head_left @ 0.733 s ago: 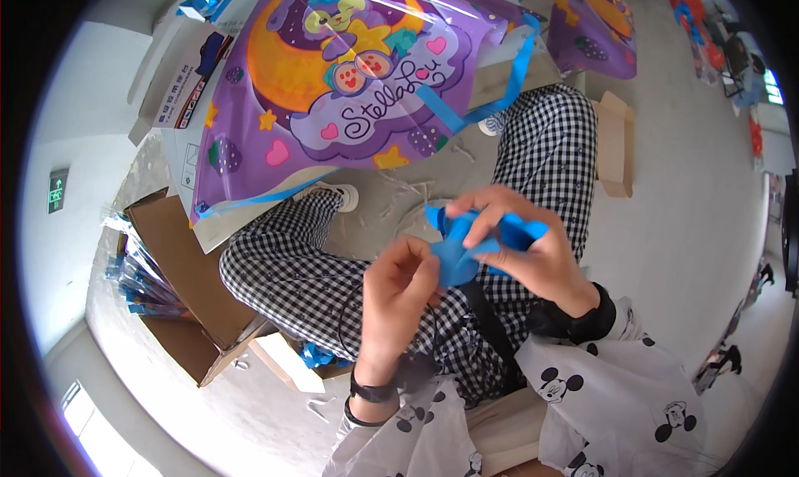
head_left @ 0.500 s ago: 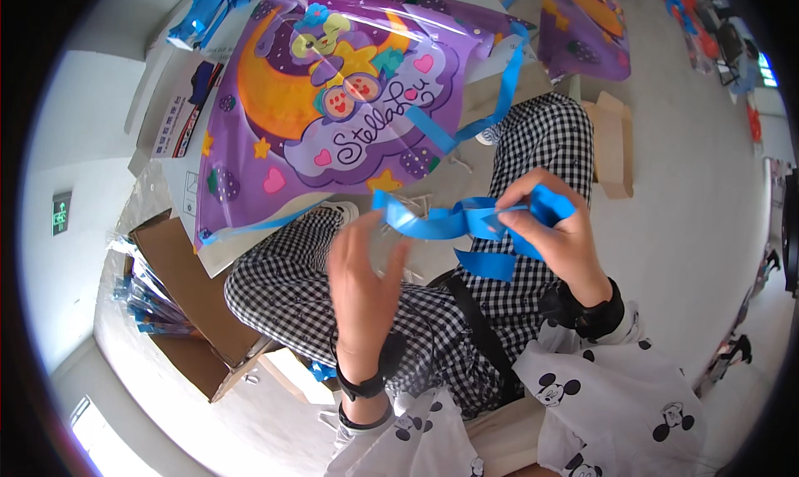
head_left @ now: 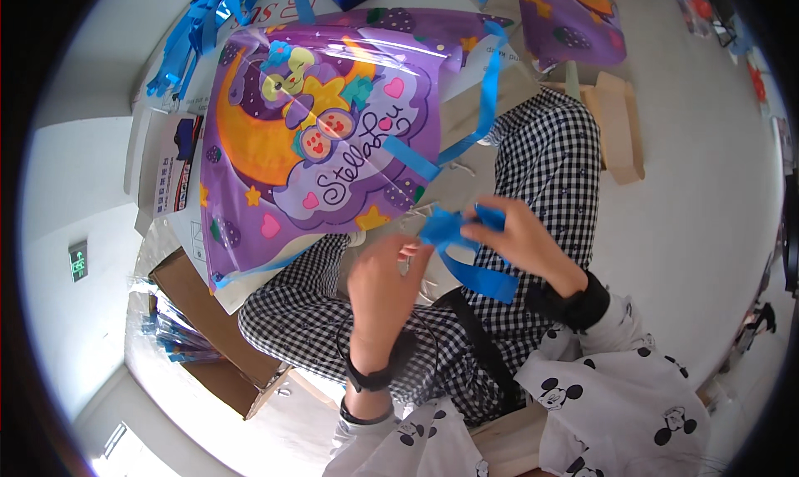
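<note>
Over my checked trousers (head_left: 549, 169), my right hand (head_left: 531, 237) pinches a blue ribbon (head_left: 443, 229) between thumb and fingers, one loose end (head_left: 483, 282) hanging below. My left hand (head_left: 385, 284) is at the ribbon's left side, fingers curled; I cannot tell whether they grip it. Beyond lies a glossy purple cartoon-printed sheet (head_left: 241, 144) edged with blue strips. An open brown box (head_left: 218, 331) sits on my left.
</note>
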Action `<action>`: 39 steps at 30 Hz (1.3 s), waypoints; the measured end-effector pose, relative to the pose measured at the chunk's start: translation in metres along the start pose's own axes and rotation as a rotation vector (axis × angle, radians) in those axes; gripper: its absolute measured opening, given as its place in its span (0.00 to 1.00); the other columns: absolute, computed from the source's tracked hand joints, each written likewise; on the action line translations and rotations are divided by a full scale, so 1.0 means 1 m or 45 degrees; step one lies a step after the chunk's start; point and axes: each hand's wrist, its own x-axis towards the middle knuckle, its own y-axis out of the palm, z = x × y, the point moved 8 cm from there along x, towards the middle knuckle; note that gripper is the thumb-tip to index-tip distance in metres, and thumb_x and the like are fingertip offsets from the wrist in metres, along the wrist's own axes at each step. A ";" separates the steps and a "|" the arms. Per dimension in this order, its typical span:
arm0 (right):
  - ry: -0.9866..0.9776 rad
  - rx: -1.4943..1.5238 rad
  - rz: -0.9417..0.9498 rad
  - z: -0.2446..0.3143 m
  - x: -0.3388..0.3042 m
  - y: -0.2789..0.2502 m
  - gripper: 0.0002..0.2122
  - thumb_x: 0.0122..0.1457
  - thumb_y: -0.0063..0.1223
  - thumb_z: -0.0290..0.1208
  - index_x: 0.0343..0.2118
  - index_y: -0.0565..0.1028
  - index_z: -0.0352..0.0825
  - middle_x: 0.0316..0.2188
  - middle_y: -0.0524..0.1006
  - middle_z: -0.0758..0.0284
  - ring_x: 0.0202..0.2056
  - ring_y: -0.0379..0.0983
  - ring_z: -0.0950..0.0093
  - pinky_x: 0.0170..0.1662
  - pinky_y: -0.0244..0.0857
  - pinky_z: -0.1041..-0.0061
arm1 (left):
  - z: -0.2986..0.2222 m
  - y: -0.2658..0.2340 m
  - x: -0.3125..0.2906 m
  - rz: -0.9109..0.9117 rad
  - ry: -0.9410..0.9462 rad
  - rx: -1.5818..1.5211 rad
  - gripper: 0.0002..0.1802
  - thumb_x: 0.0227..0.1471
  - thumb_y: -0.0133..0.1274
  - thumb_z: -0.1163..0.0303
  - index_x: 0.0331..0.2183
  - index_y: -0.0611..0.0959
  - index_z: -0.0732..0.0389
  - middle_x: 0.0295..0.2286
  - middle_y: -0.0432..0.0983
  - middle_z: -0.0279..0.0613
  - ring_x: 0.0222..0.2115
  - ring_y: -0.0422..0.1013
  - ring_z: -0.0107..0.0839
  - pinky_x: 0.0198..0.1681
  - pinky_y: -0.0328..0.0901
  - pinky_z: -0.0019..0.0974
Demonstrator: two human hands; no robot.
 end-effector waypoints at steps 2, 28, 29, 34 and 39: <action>0.045 -0.093 -0.052 -0.010 0.027 -0.011 0.14 0.56 0.62 0.30 0.43 0.73 0.31 0.34 0.79 0.61 0.29 0.76 0.71 0.35 0.69 0.73 | 0.010 -0.003 0.013 -0.123 0.121 0.329 0.21 0.47 0.64 0.68 0.43 0.77 0.64 0.43 0.74 0.47 0.42 0.71 0.44 0.44 0.66 0.43; -0.220 -0.495 -0.138 -0.013 0.016 -0.003 0.06 0.57 0.59 0.26 0.29 0.73 0.31 0.41 0.77 0.65 0.37 0.74 0.72 0.40 0.68 0.75 | 0.064 0.020 0.089 -0.697 0.294 0.805 0.34 0.58 0.52 0.54 0.61 0.65 0.60 0.63 0.56 0.45 0.65 0.51 0.47 0.63 0.47 0.62; -0.226 -0.496 -0.135 -0.013 0.014 -0.004 0.06 0.57 0.59 0.26 0.29 0.73 0.31 0.41 0.77 0.65 0.37 0.74 0.72 0.40 0.68 0.75 | 0.067 0.021 0.091 -0.703 0.290 0.805 0.34 0.58 0.52 0.54 0.61 0.65 0.60 0.63 0.56 0.45 0.65 0.51 0.47 0.63 0.47 0.62; -0.196 -0.080 0.236 -0.038 -0.001 0.002 0.06 0.56 0.61 0.26 0.32 0.77 0.29 0.46 0.76 0.65 0.40 0.75 0.71 0.44 0.68 0.74 | 0.068 0.022 0.098 -0.728 0.312 0.720 0.33 0.61 0.48 0.55 0.62 0.63 0.59 0.63 0.56 0.46 0.66 0.48 0.48 0.66 0.42 0.60; -0.311 -0.146 0.213 -0.026 -0.019 0.010 0.06 0.56 0.61 0.26 0.32 0.77 0.29 0.47 0.76 0.63 0.40 0.75 0.71 0.43 0.68 0.73 | 0.077 0.018 0.094 -0.805 0.372 0.550 0.33 0.57 0.52 0.59 0.60 0.65 0.61 0.63 0.57 0.48 0.66 0.49 0.49 0.64 0.42 0.64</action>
